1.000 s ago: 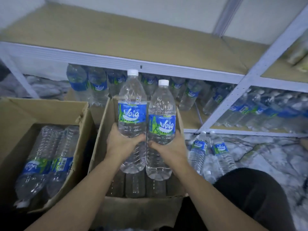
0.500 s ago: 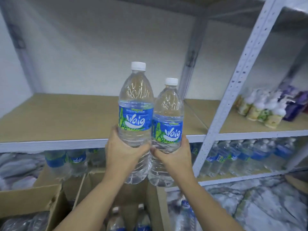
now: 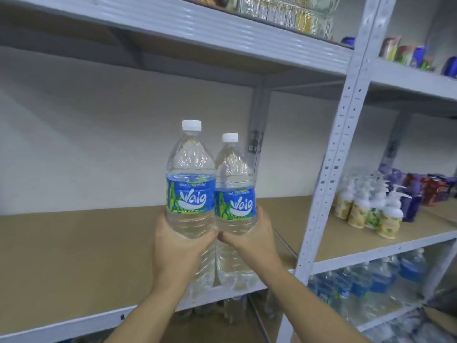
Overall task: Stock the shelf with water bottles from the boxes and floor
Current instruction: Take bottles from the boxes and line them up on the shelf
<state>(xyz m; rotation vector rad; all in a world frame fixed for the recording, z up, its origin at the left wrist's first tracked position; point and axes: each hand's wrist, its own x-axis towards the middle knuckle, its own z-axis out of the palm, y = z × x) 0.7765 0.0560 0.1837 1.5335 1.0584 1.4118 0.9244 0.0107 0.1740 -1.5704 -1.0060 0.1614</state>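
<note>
While held upright: two clear plastic water bottles with blue labels, touching
Left hand (image 3: 183,246): fingers wrapped around taller bottle (image 3: 190,201)
Right hand (image 3: 252,240): fingers wrapped around shorter bottle (image 3: 235,206)
Behind: brown shelf board (image 3: 74,256)

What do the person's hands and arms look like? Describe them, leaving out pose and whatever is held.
Both arms are bare as far as the frame shows: no sleeves or gloves. The left hand and right hand show no rings, and no watch or band sits on either wrist. No markings are visible on the forearms.
</note>
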